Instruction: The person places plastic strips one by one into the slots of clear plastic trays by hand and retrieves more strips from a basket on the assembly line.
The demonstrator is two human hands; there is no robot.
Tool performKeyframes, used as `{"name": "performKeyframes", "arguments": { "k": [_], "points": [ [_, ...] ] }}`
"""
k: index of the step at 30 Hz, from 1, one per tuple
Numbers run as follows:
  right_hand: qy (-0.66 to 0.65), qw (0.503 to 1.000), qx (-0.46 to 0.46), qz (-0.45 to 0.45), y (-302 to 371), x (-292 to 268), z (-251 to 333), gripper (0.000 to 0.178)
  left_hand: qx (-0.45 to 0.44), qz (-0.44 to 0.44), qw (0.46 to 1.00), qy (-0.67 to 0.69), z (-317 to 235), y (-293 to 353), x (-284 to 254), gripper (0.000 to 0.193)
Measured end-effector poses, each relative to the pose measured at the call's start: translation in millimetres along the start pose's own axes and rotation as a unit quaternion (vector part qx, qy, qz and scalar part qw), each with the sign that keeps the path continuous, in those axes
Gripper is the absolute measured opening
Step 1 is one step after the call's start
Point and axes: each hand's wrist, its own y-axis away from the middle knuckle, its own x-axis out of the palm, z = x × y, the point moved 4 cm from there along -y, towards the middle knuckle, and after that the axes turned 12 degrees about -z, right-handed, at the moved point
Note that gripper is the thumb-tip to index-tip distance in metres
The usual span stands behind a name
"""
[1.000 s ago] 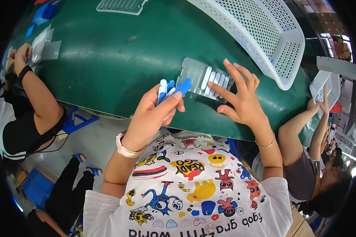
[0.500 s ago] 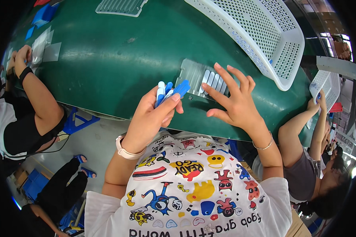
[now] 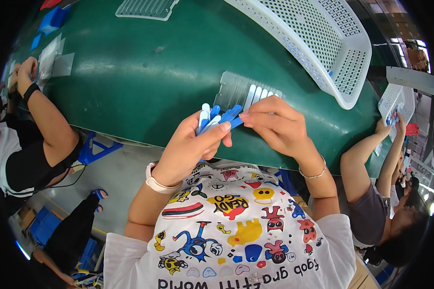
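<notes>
My left hand (image 3: 185, 142) is closed around a bundle of slim, round-ended sticks (image 3: 205, 111), some blue and some white. Thumb and fingertips of my right hand (image 3: 282, 126) pinch the end of one blue stick (image 3: 237, 122) that juts from the bundle. Just beyond both hands, a clear ribbed plastic tray (image 3: 230, 87) lies on the green table. Several white sticks (image 3: 258, 92) lie side by side in the right part of its grooves, their near ends partly hidden by my right hand. The grooves on its left hold no sticks.
A large white perforated basket (image 3: 318, 77) stands at the far right of the green table (image 3: 144, 82). Another clear ribbed tray (image 3: 144, 8) lies at the far edge. Clear plastic bags (image 3: 62, 65) and blue pieces (image 3: 53, 20) are at left. Other people work on both sides.
My right hand has moved left from above the tray and closed on a blue stick in the bundle. My left hand has shifted slightly right.
</notes>
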Motion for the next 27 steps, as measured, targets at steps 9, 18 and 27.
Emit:
{"name": "performKeyframes", "arguments": {
  "k": [9, 18, 27],
  "points": [
    [-0.115, 0.990, 0.080, 0.011, -14, -10, -5, 0.013, -0.025, 0.003, 0.998, 0.049, 5, -4, -2, 0.016],
    [0.166, 0.960, 0.201, 0.104, -35, -8, -41, 0.016, 0.070, -0.094, 0.993, -0.013, -2, -3, -14, 0.018],
    [0.100, 0.984, 0.122, 0.085, -45, 3, -30, 0.027, 0.040, -0.060, 0.997, 0.018, -1, 0, -12, 0.016]
  ]
}}
